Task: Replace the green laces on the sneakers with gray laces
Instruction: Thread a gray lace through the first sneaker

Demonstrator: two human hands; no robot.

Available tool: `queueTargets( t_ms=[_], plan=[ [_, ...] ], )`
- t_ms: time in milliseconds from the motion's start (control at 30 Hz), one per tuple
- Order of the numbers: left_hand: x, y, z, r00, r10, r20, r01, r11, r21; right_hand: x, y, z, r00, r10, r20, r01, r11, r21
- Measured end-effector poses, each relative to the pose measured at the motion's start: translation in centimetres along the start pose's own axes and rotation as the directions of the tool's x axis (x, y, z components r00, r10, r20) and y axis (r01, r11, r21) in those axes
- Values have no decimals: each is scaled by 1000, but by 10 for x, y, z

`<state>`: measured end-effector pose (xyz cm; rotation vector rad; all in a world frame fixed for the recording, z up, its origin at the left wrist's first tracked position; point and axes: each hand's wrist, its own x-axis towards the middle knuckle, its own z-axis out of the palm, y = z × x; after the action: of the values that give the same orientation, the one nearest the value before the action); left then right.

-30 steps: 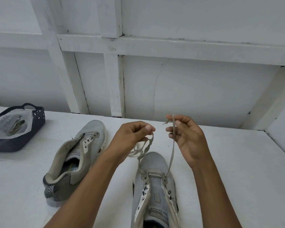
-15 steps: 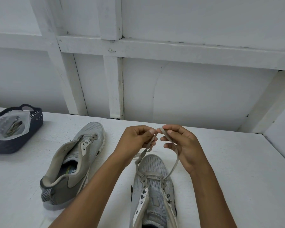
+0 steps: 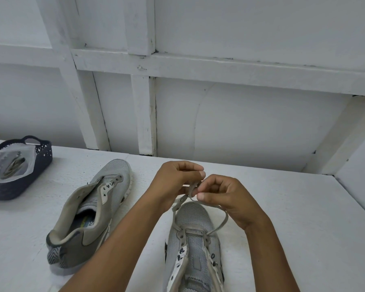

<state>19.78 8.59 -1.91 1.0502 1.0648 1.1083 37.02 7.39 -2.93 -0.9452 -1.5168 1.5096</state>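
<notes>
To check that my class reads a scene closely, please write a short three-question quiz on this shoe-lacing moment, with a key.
1. True or false: the left sneaker shows no lace in its eyelets.
2. The gray lace is threaded through the near sneaker at: A) the eyelet pair nearest the toe; B) every eyelet; C) none.
3. What do the left hand and right hand both pinch?
Key: 1 true; 2 A; 3 the gray lace, above the toe.
</notes>
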Motion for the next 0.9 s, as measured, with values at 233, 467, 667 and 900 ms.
queueTargets(
  t_ms=[233, 467, 667, 900],
  plan=[
    [-3, -5, -2, 992, 105, 67, -111, 991, 80, 7, -1, -6, 947, 212, -241, -164, 965, 204],
    [-11, -8, -3, 983, 104, 150, -129, 978, 164, 12, -3, 2, 920, 207, -334, 11, 837, 548],
    [-8, -3, -8, 976, 213, -40, -205, 966, 158, 10, -1, 1, 872, 147, -466, -6, 957, 291],
    [-2, 5, -14, 943, 294, -156, -267, 948, 172, 10, 3, 4, 900, 89, -427, -18, 986, 167]
  ],
)
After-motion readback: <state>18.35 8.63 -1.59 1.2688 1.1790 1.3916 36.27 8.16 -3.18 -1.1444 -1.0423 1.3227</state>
